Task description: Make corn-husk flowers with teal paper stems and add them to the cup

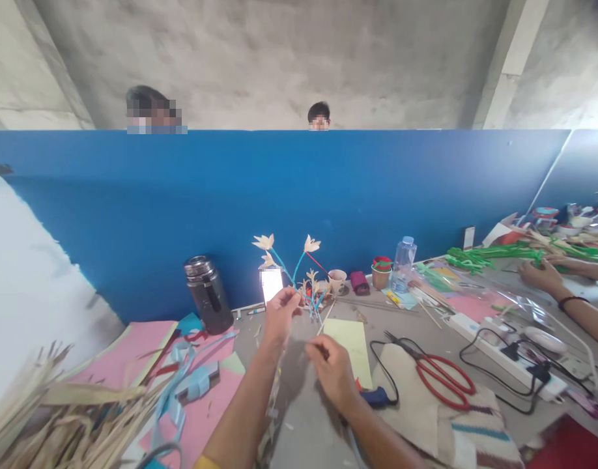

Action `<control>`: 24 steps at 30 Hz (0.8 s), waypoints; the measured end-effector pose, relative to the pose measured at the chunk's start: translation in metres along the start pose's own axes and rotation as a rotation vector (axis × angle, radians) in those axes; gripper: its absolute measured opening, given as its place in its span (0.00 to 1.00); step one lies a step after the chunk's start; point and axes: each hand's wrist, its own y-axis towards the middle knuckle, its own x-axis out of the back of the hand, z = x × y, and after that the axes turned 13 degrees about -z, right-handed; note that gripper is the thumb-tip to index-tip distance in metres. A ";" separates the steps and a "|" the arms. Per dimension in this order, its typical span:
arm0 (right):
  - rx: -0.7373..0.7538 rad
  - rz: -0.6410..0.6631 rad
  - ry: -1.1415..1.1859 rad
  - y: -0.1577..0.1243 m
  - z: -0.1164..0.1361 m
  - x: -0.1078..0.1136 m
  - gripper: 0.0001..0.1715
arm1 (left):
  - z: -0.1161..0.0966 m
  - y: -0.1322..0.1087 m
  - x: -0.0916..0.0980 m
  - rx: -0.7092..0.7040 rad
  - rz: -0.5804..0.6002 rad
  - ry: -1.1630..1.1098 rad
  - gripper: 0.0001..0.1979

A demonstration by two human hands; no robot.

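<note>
My left hand (282, 312) is closed in a pinch on the blue-wrapped stem of a handmade flower spray (298, 266). Cream petals top its forked stems, held upright. Lower and to the right, my right hand (331, 370) hovers over the table with thumb and fingertips together; anything between them is too small to make out. Just behind the hands are several small cream flowers (313, 290) on blue stems. A bright phone screen (271, 284) stands behind my left hand. Beside my right hand lie a yellow-green paper sheet (348, 342) and a blue-handled tool (374, 397) with a black cord.
A dark thermos (208, 296), pink paper (128, 352), blue ribbon (169, 384) and dried husks (79, 417) are at left. Red-handled scissors (445, 378), a power strip (504, 355) and a plastic bottle (404, 264) stand right. Another person's hands (543, 277) work far right. A blue partition (299, 189) closes the back.
</note>
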 end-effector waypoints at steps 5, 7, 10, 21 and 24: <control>-0.204 -0.037 0.269 0.019 0.012 0.007 0.33 | -0.023 -0.024 -0.002 0.057 0.054 -0.047 0.13; -0.225 0.028 0.322 0.021 0.018 0.008 0.40 | -0.025 -0.035 -0.004 0.080 0.072 -0.045 0.12; -0.205 0.095 0.302 0.022 0.026 0.012 0.33 | -0.024 -0.049 -0.006 0.113 0.071 -0.019 0.10; -0.277 0.258 0.203 -0.026 0.042 0.043 0.19 | -0.043 -0.056 0.017 0.122 -0.119 -0.180 0.16; -0.358 0.442 0.242 -0.060 0.035 0.080 0.24 | -0.061 -0.052 0.036 0.074 -0.154 -0.234 0.17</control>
